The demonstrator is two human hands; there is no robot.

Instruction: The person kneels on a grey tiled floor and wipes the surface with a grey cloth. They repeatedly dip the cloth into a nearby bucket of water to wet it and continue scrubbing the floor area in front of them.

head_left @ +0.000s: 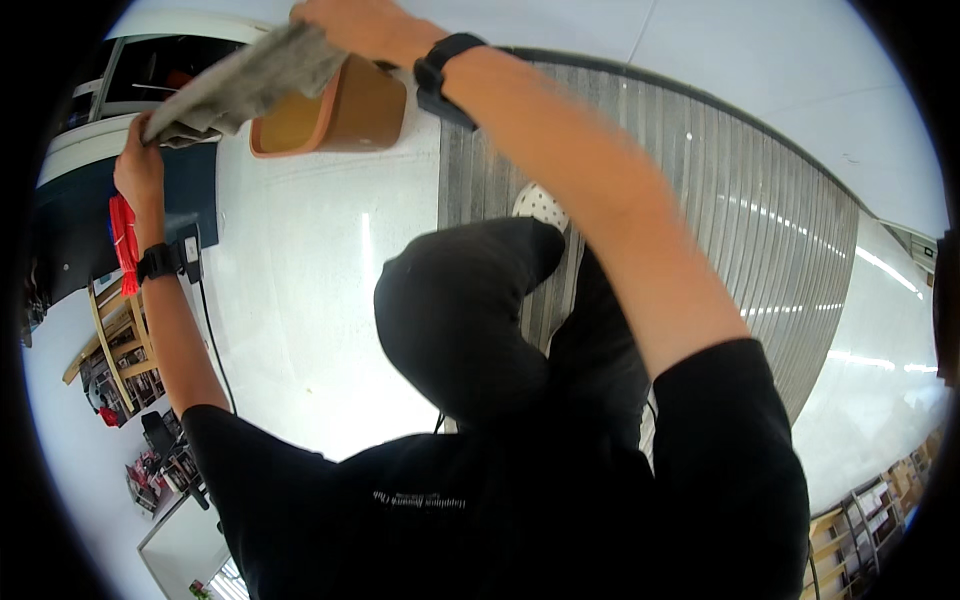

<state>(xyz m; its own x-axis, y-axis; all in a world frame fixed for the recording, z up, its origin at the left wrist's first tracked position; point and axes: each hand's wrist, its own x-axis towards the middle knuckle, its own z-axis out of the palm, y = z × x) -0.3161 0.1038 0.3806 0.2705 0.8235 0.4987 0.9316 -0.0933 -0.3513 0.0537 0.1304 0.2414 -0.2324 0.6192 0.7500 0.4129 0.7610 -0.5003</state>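
Note:
A grey cloth (248, 85) is stretched between my two hands at the upper left. My left hand (139, 170) pinches its lower left end. At the upper right end my right hand (362, 28) is closed round the cloth, partly cut off by the top edge of the view. Behind the cloth is an orange-brown bin (368, 108); the cloth covers part of its opening. I cannot tell whether cloth and bin touch. A bright red bundle of cord or strap (122, 240) hangs beside my left wrist.
Grey slatted flooring (690, 150) lies right of my legs, beside pale smooth floor (300, 260). A dark panel (196, 200) and a black cable (212, 335) are near my left arm. Wooden racks (120, 330) stand farther left, and shelving (865, 520) is at the lower right.

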